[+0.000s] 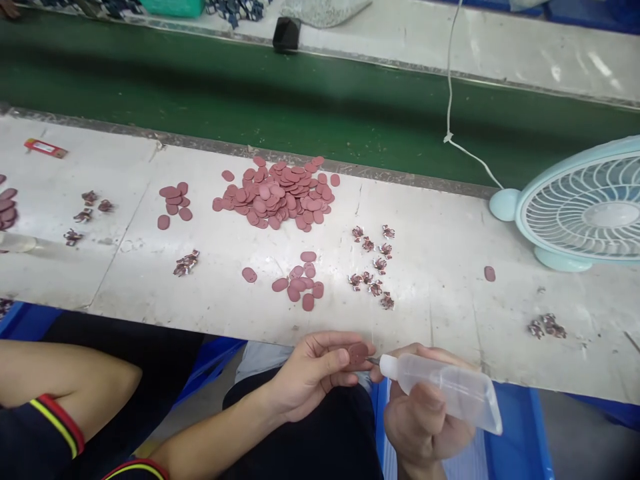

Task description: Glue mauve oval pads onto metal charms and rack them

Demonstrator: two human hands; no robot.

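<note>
Disc (pixel 357 352) first: a small reddish-brown oval, thin and flat, pinched at its edge between thumb and forefinger of the left hand (pixel 315 373), held just off the near edge of the worktop (pixel 440 280) over the person's lap. It looks feather-light and slightly flexible, like cut leatherette or rubber sheet, so a rim pinch suits it best and leaves the face free; squeeze harder and I'd expect it to bow. The left fingers are closed on it, the remaining ones curled beneath.

Touching or nearly touching the disc's right side is the fine nozzle of a clear squeeze bottle (pixel 445 390), lying almost level in the right hand (pixel 425 413). Those fingers are wrapped round the bottle's soft body, thumb on top. The plastic looks thin and yielding, so a light press should be enough to dose it; whatever is inside is colourless, and I can't tell how full it is.

Farther out on the worktop lie a small cluster of matching discs (pixel 303 280), a big heap of them (pixel 277 193) behind, and groups of tiny patterned trims (pixel 373 267) to the right. A pale blue desk fan (pixel 585 207) stands at the far right, and another person's bare forearm (pixel 65 377) rests at the lower left.
</note>
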